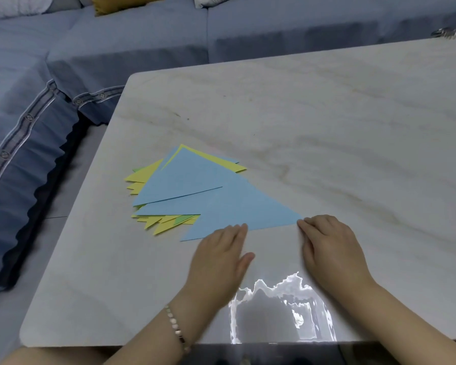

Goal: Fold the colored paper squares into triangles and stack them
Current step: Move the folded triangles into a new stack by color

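Note:
A large blue paper triangle lies flat on the marble table, partly over a loose stack of folded triangles in yellow, green and blue. A second blue triangle lies on the stack behind it. My left hand lies flat with straight fingers, its fingertips touching the near edge of the large blue triangle. My right hand lies flat on the table, its fingertips touching the triangle's right corner.
A blue sofa wraps around the table's left and far sides, with a yellow cushion at the back. A metallic object sits at the table's far right edge. A bright reflection shows on the near tabletop.

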Demonstrator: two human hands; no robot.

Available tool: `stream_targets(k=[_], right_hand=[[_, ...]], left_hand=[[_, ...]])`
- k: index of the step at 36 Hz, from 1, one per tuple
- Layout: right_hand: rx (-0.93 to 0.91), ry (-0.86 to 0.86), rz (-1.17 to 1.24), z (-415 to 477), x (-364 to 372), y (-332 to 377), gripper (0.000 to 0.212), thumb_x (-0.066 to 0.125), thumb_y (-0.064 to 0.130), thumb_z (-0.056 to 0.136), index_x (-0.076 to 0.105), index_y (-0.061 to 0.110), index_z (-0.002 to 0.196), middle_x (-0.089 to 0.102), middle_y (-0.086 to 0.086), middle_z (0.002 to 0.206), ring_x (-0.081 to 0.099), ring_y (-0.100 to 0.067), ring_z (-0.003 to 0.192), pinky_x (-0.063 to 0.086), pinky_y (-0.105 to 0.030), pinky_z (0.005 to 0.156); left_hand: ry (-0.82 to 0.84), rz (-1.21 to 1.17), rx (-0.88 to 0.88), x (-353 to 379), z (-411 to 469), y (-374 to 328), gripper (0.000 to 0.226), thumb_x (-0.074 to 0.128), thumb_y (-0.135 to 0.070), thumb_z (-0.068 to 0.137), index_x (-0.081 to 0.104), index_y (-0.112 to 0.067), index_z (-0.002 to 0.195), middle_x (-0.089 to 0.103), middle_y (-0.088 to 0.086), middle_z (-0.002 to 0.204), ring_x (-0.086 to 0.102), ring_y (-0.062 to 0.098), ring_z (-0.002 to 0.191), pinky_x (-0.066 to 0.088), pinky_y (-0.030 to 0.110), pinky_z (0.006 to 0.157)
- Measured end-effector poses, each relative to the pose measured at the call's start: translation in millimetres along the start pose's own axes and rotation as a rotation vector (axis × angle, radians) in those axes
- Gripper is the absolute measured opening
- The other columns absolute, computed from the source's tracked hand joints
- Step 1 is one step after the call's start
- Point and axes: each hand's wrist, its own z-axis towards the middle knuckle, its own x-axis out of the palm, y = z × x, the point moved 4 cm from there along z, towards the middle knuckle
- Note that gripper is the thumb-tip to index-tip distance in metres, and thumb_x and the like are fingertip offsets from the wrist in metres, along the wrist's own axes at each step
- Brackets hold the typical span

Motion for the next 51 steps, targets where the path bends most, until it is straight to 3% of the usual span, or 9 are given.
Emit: stream_targets(k=[10, 15, 21, 25, 30, 37, 43, 47, 51], right_hand=[[0.084, 0.116, -0.002, 7, -5, 5, 0.015, 0.071, -0.008, 0.065, 0.071, 0.000, 0.077, 0.064, -0.011, 0.074, 0.059, -0.036, 0.070, 0.045, -0.038, 0.060], [0.199, 0.275, -0.021, 25, 2, 3, 0.022, 0.051, 0.021, 0.088, 0.068, 0.012, 0.100, 0.060, -0.004, 0.098, 0.052, -0.026, 0.093, 0.036, -0.033, 0.080], [0.317, 0.385, 0.185, 52, 23, 13, 0.068, 0.069, 0.043, 0.075, 0.041, 0.021, 0.134, 0.047, -0.004, 0.122, 0.035, -0.025, 0.118, 0.029, -0.033, 0.095], [0.338, 0.417, 0.217, 55, 27, 11, 0.063, 0.072, 0.042, 0.071, 0.049, 0.022, 0.126, 0.050, 0.000, 0.105, 0.037, -0.023, 0.110, 0.031, -0.030, 0.089], [0.261, 0.297, 0.419, 46, 17, 11, 0.011, 0.069, 0.021, 0.077, 0.060, 0.025, 0.081, 0.050, -0.001, 0.086, 0.046, -0.003, 0.078, 0.032, -0.010, 0.066], [0.343, 0.175, 0.917, 63, 8, 38, 0.018, 0.069, 0.014, 0.078, 0.057, 0.024, 0.070, 0.057, 0.012, 0.057, 0.046, 0.001, 0.049, 0.035, -0.008, 0.049], [0.327, 0.105, 0.947, 120, 22, 87, 0.019, 0.064, 0.016, 0.082, 0.052, 0.031, 0.083, 0.052, 0.012, 0.060, 0.046, 0.001, 0.050, 0.034, -0.009, 0.048], [0.327, 0.285, 0.646, 135, 47, 97, 0.021, 0.058, 0.023, 0.086, 0.054, 0.021, 0.107, 0.057, 0.005, 0.096, 0.053, -0.011, 0.086, 0.038, -0.021, 0.070], [0.297, 0.368, 0.435, 123, 54, 89, 0.021, 0.055, 0.024, 0.088, 0.057, 0.022, 0.108, 0.050, 0.001, 0.119, 0.048, -0.015, 0.111, 0.037, -0.024, 0.085]], left_hand=[[-0.077, 0.105, -0.081, -16, -35, 55, 0.048, 0.035, -0.035, 0.086, 0.069, -0.008, 0.108, 0.069, 0.004, 0.101, 0.067, 0.023, 0.088, 0.054, 0.029, 0.069], [-0.135, 0.056, -0.306, -28, -23, 64, 0.028, 0.058, -0.022, 0.087, 0.064, -0.009, 0.063, 0.057, 0.006, 0.065, 0.057, 0.030, 0.061, 0.042, 0.033, 0.048], [-0.085, -0.199, -0.512, -18, 2, 71, 0.049, 0.060, -0.046, 0.082, 0.048, -0.019, 0.121, 0.052, 0.000, 0.108, 0.047, 0.021, 0.106, 0.036, 0.030, 0.084], [-0.072, -0.373, -0.535, -16, 9, 70, 0.046, 0.068, -0.035, 0.078, 0.049, -0.022, 0.117, 0.048, -0.004, 0.095, 0.046, 0.020, 0.101, 0.038, 0.027, 0.081], [-0.128, -0.568, -0.446, -19, 1, 70, 0.012, 0.062, -0.020, 0.082, 0.051, -0.024, 0.078, 0.050, -0.011, 0.076, 0.046, 0.000, 0.074, 0.032, 0.010, 0.058], [-0.386, -0.671, -0.439, -66, -6, 102, 0.015, 0.064, -0.018, 0.083, 0.058, -0.029, 0.075, 0.061, -0.016, 0.075, 0.053, -0.003, 0.073, 0.036, 0.006, 0.061], [-0.605, -0.283, -0.469, -99, 11, 130, 0.035, 0.059, -0.003, 0.084, 0.056, -0.008, 0.119, 0.053, 0.009, 0.120, 0.047, 0.026, 0.112, 0.033, 0.034, 0.098], [-0.299, -0.034, -0.376, -69, 36, 118, 0.040, 0.037, -0.020, 0.096, 0.039, -0.014, 0.136, 0.022, 0.007, 0.152, 0.015, 0.024, 0.142, 0.007, 0.037, 0.114], [-0.102, 0.052, -0.341, -34, 58, 104, 0.048, 0.019, -0.036, 0.099, 0.020, -0.023, 0.145, -0.001, -0.001, 0.157, -0.004, 0.016, 0.144, -0.004, 0.036, 0.114]])
